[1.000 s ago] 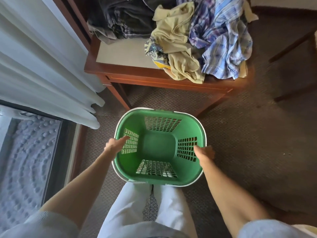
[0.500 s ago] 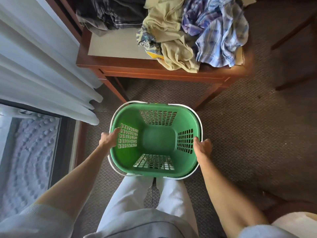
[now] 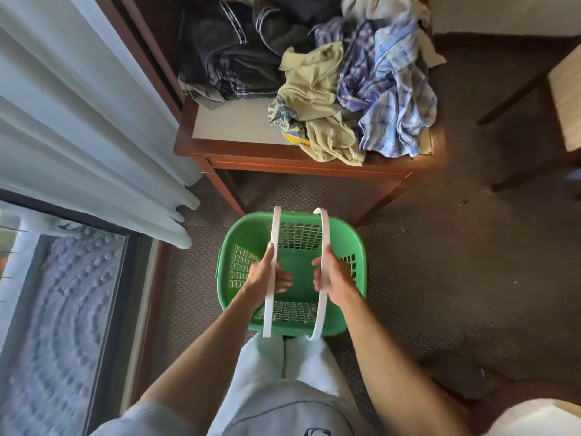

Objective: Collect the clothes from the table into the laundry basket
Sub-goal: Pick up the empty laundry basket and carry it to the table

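Observation:
An empty green laundry basket (image 3: 355, 247) sits on the carpet just in front of my legs. Its two white handles are raised over the opening. My left hand (image 3: 267, 275) is closed around the left handle (image 3: 272, 234) and my right hand (image 3: 330, 273) around the right handle (image 3: 325, 228). Beyond the basket stands a wooden table (image 3: 283, 162) heaped with clothes: dark trousers (image 3: 226, 64) at the back left, a pale yellow garment (image 3: 314, 99) in the middle with a patterned piece (image 3: 284, 119) under it, and a blue plaid shirt (image 3: 390, 99) on the right.
White curtains (image 3: 78, 114) hang at the left, above a glass door with a dark frame (image 3: 113, 309). A chair (image 3: 562, 99) stands at the right edge. Brown carpet (image 3: 440, 262) spreads to the right of the basket.
Both hands have left the basket's rim and swung the two white handles up over the opening. The view has tilted up, showing more of the table.

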{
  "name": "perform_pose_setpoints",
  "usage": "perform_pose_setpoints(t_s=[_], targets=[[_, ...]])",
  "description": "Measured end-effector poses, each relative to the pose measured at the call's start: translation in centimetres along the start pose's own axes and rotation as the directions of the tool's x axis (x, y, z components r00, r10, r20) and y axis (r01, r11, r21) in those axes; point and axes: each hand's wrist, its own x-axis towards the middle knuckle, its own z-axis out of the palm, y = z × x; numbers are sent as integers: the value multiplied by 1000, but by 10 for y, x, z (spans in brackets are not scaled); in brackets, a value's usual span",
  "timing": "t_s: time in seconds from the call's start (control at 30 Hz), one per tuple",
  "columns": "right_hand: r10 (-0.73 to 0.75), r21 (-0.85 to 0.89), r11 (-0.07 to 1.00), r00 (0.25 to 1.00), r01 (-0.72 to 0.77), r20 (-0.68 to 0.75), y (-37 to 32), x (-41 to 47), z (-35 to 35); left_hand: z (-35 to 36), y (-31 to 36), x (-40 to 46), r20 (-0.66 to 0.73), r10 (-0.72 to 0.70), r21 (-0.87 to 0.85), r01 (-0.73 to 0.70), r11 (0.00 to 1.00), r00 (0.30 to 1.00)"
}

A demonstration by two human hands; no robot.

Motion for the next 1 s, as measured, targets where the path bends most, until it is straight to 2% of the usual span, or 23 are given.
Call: perform_pose_setpoints(t_s=[0.07, 0.2, 0.3, 0.37, 0.43, 0.53, 0.67, 0.87, 1.0], targets=[[-2, 12, 1000, 1000, 2, 14, 2, -6, -2, -2, 4, -2, -19, 34, 60, -33, 998, 999], [-129, 19, 991, 992, 129, -17, -1, -34, -11, -8, 13, -19, 142, 62, 130, -81, 988, 988], [-168, 70, 983, 985, 170, -35, -15, -54, -17, 1, 30, -34, 217, 91, 30, -100, 995, 972], [-179, 125, 976, 984, 180, -19, -25, -67, -24, 12, 39, -43, 227, 106, -69, -92, 993, 968], [-174, 108, 978, 984, 177, -37, -31, -77, -34, 26, 46, -48, 237, 109, -90, -90, 992, 965], [-129, 110, 984, 987, 139, -94, -31, -89, -50, 48, 51, -55, 220, 83, -2, -85, 996, 972], [-75, 244, 964, 987, 108, -143, -17, -103, -83, 82, 47, -69, 272, 77, 96, -107, 990, 959], [-78, 369, 912, 958, 180, -275, 5, -113, -149, 155, 33, -83, 340, 41, 213, -119, 970, 939], [-90, 418, 883, 951, 214, -297, 10, -108, -209, 216, 26, -86, 337, 16, 241, -103, 965, 941]])
